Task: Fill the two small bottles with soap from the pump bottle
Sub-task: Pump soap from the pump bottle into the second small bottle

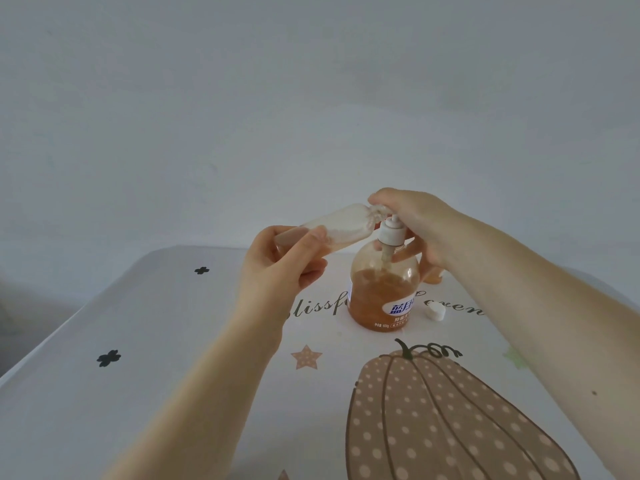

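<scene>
The pump bottle (382,289), clear with orange soap and a white pump, stands upright on the table. My right hand (412,223) lies over the pump head, fingers curled down around it and the neck. My left hand (280,268) holds a small clear bottle (332,226) tilted almost on its side, its open mouth up against the pump's nozzle under my right fingertips. A second small bottle (433,277) with orange soap peeks out behind my right wrist, mostly hidden. A white cap (435,312) lies on the table right of the pump bottle.
The table (138,393) has a white cloth printed with a dotted pumpkin, a star, black clovers and script lettering. Its far edge meets a plain pale wall just behind the bottles. The left edge drops off toward the floor.
</scene>
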